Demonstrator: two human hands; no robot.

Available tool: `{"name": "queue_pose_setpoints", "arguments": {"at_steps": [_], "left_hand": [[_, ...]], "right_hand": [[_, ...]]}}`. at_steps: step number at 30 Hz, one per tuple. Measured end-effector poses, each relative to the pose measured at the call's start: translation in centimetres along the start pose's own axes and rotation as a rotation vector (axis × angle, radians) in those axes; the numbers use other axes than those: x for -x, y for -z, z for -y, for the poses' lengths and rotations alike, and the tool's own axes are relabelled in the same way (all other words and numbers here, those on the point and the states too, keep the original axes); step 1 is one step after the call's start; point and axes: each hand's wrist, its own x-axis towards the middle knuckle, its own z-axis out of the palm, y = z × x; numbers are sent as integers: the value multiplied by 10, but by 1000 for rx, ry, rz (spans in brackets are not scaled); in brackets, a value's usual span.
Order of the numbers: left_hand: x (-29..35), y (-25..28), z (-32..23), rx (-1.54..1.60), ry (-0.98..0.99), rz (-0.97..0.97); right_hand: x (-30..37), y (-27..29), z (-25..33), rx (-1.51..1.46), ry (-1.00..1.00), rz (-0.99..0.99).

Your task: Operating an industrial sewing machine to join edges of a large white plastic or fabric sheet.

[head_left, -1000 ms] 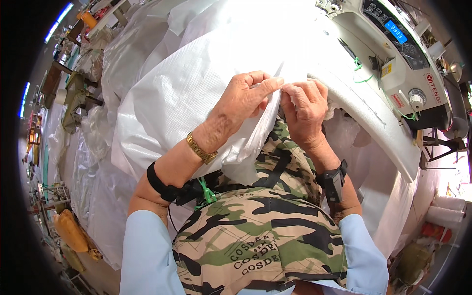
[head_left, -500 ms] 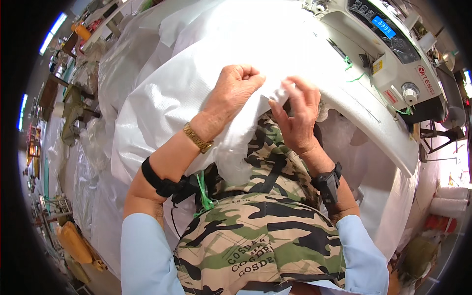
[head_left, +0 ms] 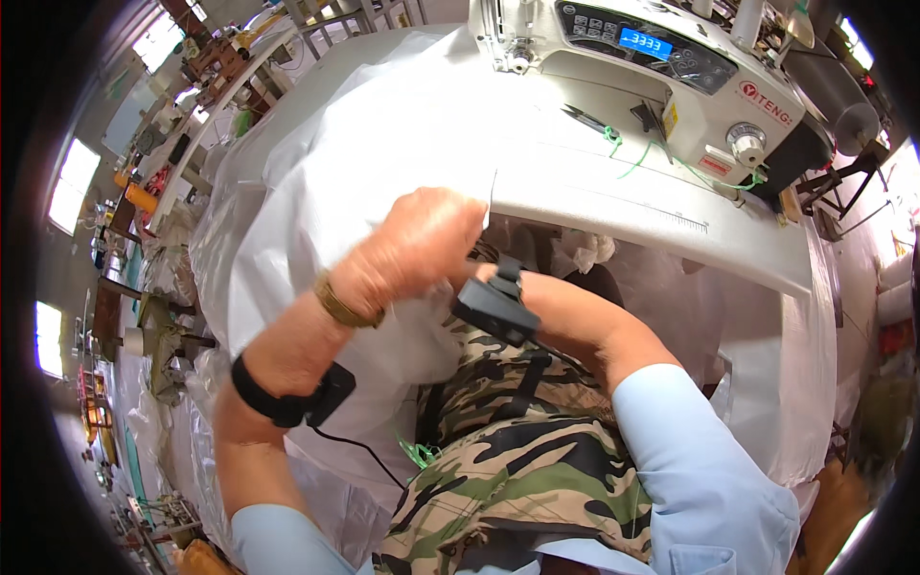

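My left hand, smeared by motion, is closed with its fingertips at the edge of a large white sheet. The sheet looks like thin woven plastic; it spreads over the table and hangs down over my lap. My right forearm reaches across toward the left, below the left hand. The right hand itself is mostly hidden behind the left hand and the black wrist device, so its fingers do not show.
A white sewing machine with a lit blue display stands at the far right of the table. Dark thread snips and green thread lie before it. Bundled white material is under the table edge. Cluttered shelving lines the left side.
My view has swung, bringing the machine farther left. My left hand has moved down and left with the sheet edge. The right hand has gone from open beside it to behind it.
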Motion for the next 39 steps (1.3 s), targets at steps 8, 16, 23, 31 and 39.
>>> {"name": "queue_pose_setpoints", "arguments": {"at_steps": [8,16,23,31,39], "left_hand": [[31,-138,22,313,219,-545],[29,-159,26,1559,566,-365],[43,-163,35,1887,499,-104],[50,-142,17,934,569,-223],[41,-137,-25,395,429,-702]], "right_hand": [[66,21,-3,788,4,447],[35,114,38,853,262,200],[34,113,37,803,264,352],[34,108,30,865,343,364],[33,99,38,910,324,305]]}}
